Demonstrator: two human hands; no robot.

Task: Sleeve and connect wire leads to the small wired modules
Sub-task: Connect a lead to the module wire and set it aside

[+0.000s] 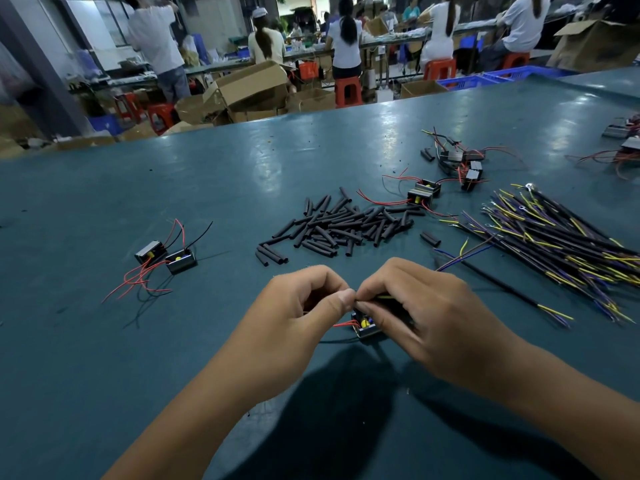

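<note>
A small black module (364, 328) with a yellow core and a red lead sits on the table below my fingertips. My left hand (298, 306) and my right hand (415, 306) meet just above it, fingers curled, pinching thin wire leads between thumb and forefinger. A black cable (498, 280) with yellow, blue and brown ends runs out to the right from under my right hand. A pile of short black sleeves (343, 225) lies beyond my hands. Two modules with red and black leads (166, 258) lie at the left.
A bundle of black cables with yellow and purple ends (554, 233) spreads at the right. More modules (424, 192) and another cluster (460, 164) lie behind the sleeves. The green table (173, 341) ends at a far edge; people and cardboard boxes are beyond.
</note>
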